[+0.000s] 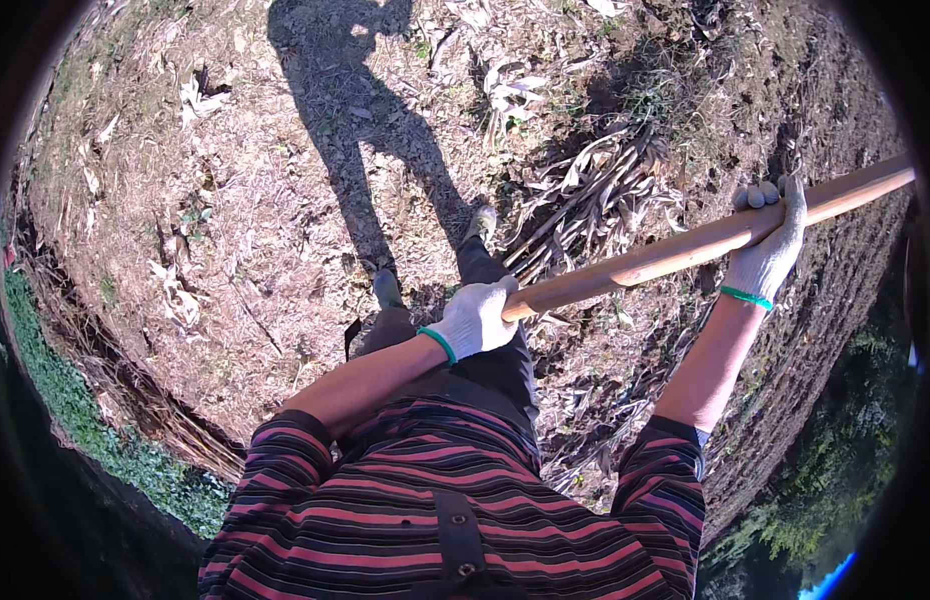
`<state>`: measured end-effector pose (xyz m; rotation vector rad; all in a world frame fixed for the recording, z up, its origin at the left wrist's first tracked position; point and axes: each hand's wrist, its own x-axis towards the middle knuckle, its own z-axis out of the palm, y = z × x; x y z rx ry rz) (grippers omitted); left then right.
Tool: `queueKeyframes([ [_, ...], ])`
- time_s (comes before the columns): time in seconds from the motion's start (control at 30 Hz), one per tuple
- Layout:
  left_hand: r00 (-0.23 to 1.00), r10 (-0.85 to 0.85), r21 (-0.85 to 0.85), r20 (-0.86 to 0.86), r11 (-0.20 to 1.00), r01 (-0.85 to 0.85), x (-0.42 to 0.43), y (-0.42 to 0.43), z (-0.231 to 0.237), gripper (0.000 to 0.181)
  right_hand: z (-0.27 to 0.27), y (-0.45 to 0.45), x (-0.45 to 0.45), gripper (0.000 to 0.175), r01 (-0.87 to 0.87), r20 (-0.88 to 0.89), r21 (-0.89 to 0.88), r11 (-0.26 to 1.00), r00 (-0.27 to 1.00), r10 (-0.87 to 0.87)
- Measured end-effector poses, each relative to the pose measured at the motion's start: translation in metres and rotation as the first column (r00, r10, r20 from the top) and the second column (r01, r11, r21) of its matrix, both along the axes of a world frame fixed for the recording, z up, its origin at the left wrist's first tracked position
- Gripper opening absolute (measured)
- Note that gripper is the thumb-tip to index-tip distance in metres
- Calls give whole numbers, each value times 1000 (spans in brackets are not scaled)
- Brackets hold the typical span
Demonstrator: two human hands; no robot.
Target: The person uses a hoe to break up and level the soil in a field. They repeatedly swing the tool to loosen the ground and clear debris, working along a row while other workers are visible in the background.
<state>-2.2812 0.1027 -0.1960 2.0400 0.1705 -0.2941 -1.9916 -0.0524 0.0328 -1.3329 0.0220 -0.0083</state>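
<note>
A long wooden handle (652, 264) slants across my front, rising to the right until it leaves the view; whatever head it has is out of sight. My left hand (476, 319), in a white knit glove with a green cuff, is wrapped around its near end at my waist. Farther along, my right hand (769, 232), gloved alike, grips the shaft with the fingers curled over its far side. Below the handle and to the right of my feet lies a bundle of dry corn stalks (585, 199).
Dry leaf litter and soil spread around my shoes (481, 223). Pale dried husks (510, 94) lie ahead, with another clump (176, 296) at left. Turned, darker soil (832, 255) runs along the right. Green plants (82, 405) border the left edge; trees (825, 465) stand at lower right.
</note>
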Motion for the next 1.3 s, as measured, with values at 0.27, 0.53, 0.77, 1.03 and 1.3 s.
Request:
queueKeyframes([
  [0.27, 993, 24, 68, -113, 998, -17, -58, 40, -89, 28, -168, 40, -28, 15, 130, -255, -141, 981, 953, -163],
  [0.53, 414, 246, 265, -876, 964, -12, -357, 89, -74, 32, -513, 94, -349, 20, -2, -960, -105, 994, 261, -101],
  [0.77, 413, 233, 220, -881, 972, -78, -276, 78, 48, 44, -441, 69, -293, 15, -59, -955, 147, 987, 250, 157],
  [1.03, 440, 277, 196, -854, 956, -221, -140, 96, 200, 40, -358, 67, -196, 14, 52, -845, 460, 886, 332, 419],
  [1.3, 693, 485, 116, -533, 854, -507, 4, 111, 318, 54, -288, 85, -78, 24, 188, -711, 643, 742, 508, 487],
])
